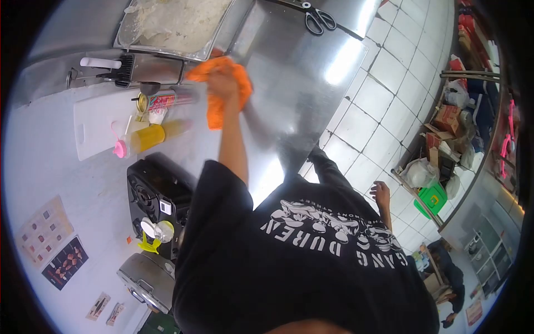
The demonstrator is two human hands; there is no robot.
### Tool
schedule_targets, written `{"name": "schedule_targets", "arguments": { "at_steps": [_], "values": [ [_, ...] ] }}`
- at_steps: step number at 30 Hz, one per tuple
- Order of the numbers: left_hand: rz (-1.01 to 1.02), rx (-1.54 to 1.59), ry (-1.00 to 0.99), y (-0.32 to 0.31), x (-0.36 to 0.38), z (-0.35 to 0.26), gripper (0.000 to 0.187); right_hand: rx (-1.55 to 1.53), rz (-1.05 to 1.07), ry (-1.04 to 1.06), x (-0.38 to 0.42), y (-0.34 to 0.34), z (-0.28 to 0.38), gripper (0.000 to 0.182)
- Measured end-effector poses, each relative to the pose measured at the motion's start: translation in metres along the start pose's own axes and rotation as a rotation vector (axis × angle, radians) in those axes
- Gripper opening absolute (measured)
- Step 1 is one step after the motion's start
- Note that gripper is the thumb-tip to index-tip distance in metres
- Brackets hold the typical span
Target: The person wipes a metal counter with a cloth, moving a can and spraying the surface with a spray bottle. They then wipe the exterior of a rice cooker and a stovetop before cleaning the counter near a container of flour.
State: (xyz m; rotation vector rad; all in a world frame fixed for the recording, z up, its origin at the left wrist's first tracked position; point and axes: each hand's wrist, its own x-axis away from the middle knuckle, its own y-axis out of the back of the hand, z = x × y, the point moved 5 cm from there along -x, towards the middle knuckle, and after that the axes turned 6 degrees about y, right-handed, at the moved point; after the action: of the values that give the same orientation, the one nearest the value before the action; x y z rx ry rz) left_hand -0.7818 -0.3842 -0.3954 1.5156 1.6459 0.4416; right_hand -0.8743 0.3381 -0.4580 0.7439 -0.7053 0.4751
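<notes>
My left hand (223, 83) presses an orange cloth (216, 114) onto the shiny steel counter (283, 83), its fingers on the fabric. Just beyond the cloth is a tray (167, 28) holding a pale, floury substance. To the left of the hand stand a printed can (164, 99) and a clear bottle of yellow liquid with a pink cap (146, 139). My right hand (381, 193) hangs at my side over the floor, holding nothing, with its fingers loosely apart.
Black-handled scissors (320, 21) lie on the counter's far part. A black gas stove (150, 192) and a large metal pot (147, 278) stand at left. A white cutting board (97, 125) leans by the wall. Cluttered shelving (445, 122) lines the right; another person (448, 273) is at lower right.
</notes>
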Motion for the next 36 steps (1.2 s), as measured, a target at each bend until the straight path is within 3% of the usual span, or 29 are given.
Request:
{"name": "schedule_targets", "arguments": {
  "at_steps": [1,3,5,7,11,12,14,15,17,18,19,21,22,24,25,26,29,33,35,36],
  "values": [
    [0.002,-0.014,0.006,0.01,0.02,-0.013,0.042,0.007,0.012,-0.007,-0.001,-0.003,-0.013,0.029],
    [0.193,-0.11,-0.003,0.021,0.038,-0.048,0.042,0.433,0.293,0.357,-0.026,-0.011,-0.049,0.031],
    [0.221,-0.207,-0.024,0.023,0.012,-0.027,0.042,0.46,0.3,0.326,-0.032,-0.011,-0.051,0.031],
    [0.269,-0.3,-0.065,0.019,-0.023,-0.001,0.043,0.149,0.193,-0.031,-0.025,-0.005,-0.033,0.031],
    [0.133,-0.247,0.166,0.011,-0.049,0.02,0.042,0.087,0.081,0.108,-0.011,0.007,0.032,0.03],
    [0.055,-0.236,0.232,0.017,-0.042,0.015,0.041,0.08,0.075,0.109,-0.008,0.007,0.031,0.029],
    [0.238,-0.315,0.187,0.027,0.003,-0.003,0.042,0.071,0.081,0.13,-0.015,0.001,0.034,0.029],
    [0.203,-0.235,0.042,0.036,0.035,-0.007,0.04,0.098,0.117,0.099,-0.023,-0.003,0.013,0.029],
    [0.356,-0.191,-0.057,0.06,0.106,-0.026,0.034,0.197,0.158,0.051,-0.031,-0.012,-0.014,0.031],
    [0.378,-0.139,-0.13,0.066,0.129,-0.029,0.031,0.319,0.184,0.219,-0.038,-0.013,-0.027,0.031],
    [0.365,-0.141,-0.115,0.071,0.124,-0.026,0.031,0.444,0.209,0.388,-0.045,-0.014,-0.036,0.03],
    [0.454,-0.059,-0.222,0.083,0.121,-0.023,0.025,0.477,0.238,0.466,-0.041,-0.014,-0.018,0.03],
    [0.324,-0.145,-0.293,0.068,0.102,0.005,0.025,0.453,0.266,0.367,-0.034,-0.011,-0.001,0.03],
    [0.138,-0.163,-0.168,0.067,0.037,0.036,0.033,0.285,0.222,0.121,-0.034,-0.01,0.007,0.03],
    [0.183,-0.141,-0.051,0.066,0.002,0.052,0.033,0.204,0.167,0.096,-0.024,-0.007,0.031,0.03],
    [-0.058,-0.255,-0.113,0.081,-0.015,0.04,0.032,0.185,0.143,0.126,-0.02,-0.002,0.048,0.03],
    [-0.172,-0.274,-0.049,0.069,-0.032,0.049,0.028,0.134,0.101,0.177,-0.016,0.005,0.052,0.03],
    [0.096,-0.174,-0.083,0.093,-0.009,0.042,0.031,0.111,0.149,0.053,-0.007,-0.001,0.024,0.028],
    [0.182,-0.251,-0.04,0.099,-0.03,0.045,0.033,0.192,0.23,0.152,0.002,-0.001,0.004,0.034],
    [0.269,-0.314,0.007,0.093,-0.043,0.049,0.035,0.356,0.217,0.305,-0.012,0.0,-0.023,0.033]
  ]
}}
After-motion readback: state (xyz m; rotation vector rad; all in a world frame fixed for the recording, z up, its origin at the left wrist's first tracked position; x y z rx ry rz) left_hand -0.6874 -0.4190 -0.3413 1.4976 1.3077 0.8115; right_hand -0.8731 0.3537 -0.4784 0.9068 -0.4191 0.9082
